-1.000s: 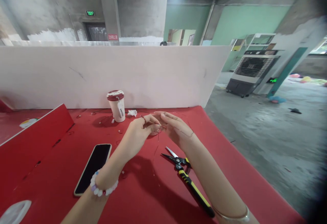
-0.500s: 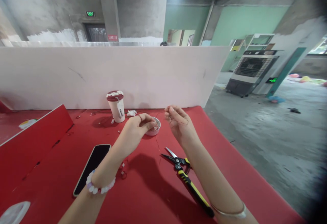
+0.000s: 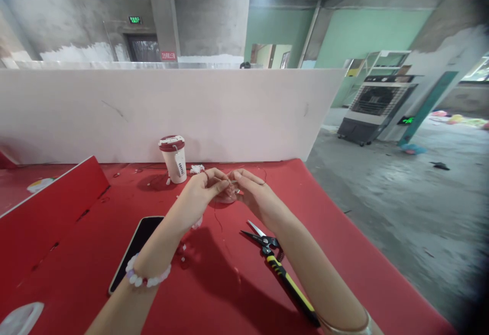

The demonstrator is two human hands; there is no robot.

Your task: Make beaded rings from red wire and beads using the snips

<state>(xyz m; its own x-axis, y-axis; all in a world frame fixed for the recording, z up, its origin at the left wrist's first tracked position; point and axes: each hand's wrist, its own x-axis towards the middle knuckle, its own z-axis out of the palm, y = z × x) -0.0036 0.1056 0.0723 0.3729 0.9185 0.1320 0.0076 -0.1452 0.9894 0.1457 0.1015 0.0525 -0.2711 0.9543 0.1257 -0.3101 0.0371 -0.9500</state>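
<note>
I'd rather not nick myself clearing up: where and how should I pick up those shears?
Probably grip the shears by the long black-and-yellow handle, coming from the wearer's left. The blades stand open, pointing away from the wearer, while the right forearm crowds the right side and seems to hide most of the other handle.

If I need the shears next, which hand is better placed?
Probably the right hand: the shears lie beside its forearm, farther from the left hand. Both hands are occupied, though.

White partition [image 3: 171, 113] ahead, coffee cup [image 3: 175, 164] near left grip [image 3: 200, 190], shears [image 3: 282, 275] lying nearer, open air above
</note>
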